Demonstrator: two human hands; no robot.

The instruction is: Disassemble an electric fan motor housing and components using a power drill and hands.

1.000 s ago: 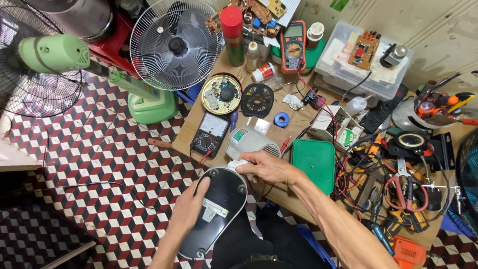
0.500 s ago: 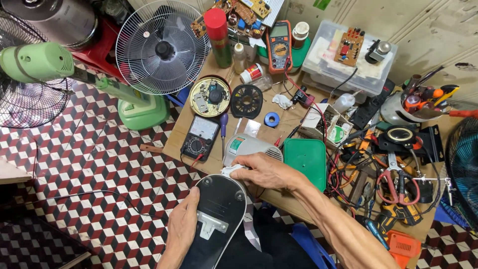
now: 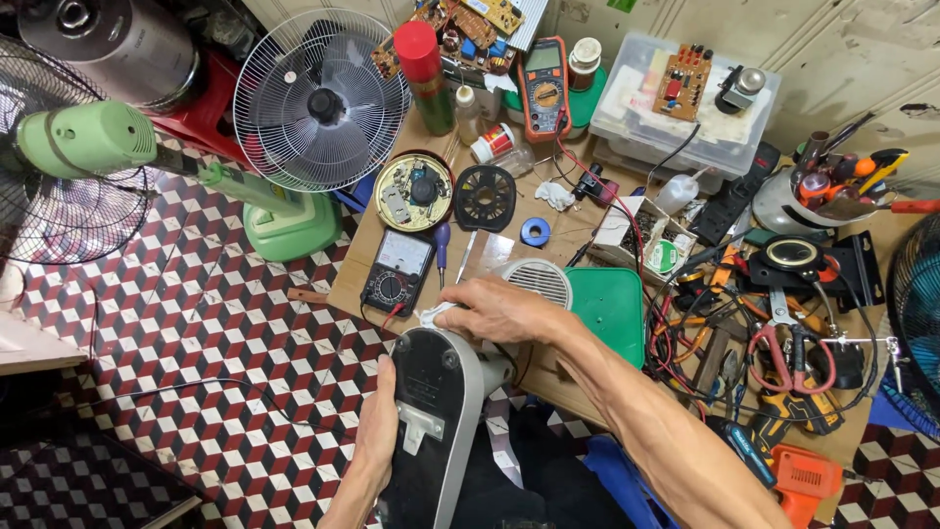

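Note:
My left hand [image 3: 374, 431] grips the left edge of a grey and black oval appliance base [image 3: 431, 421] that rests on my lap, its dark underside facing up. Pressed against the top end of that base, my right hand [image 3: 494, 309] holds a small white cloth [image 3: 431, 314]. A white round grille part [image 3: 537, 281] lies just behind the right hand at the edge of the low wooden board [image 3: 490, 245].
On the board lie an analog multimeter [image 3: 397, 274], a green lid [image 3: 609, 304], a round dial plate [image 3: 414, 191], a black disc [image 3: 486, 198] and blue tape [image 3: 535, 231]. Pliers and scissors pile at right [image 3: 783, 343]. A green fan [image 3: 294, 127] stands on the checkered floor.
The view has shifted slightly. My right hand with the cloth stays at the top end of the base, and my left hand has slid a little along its left edge.

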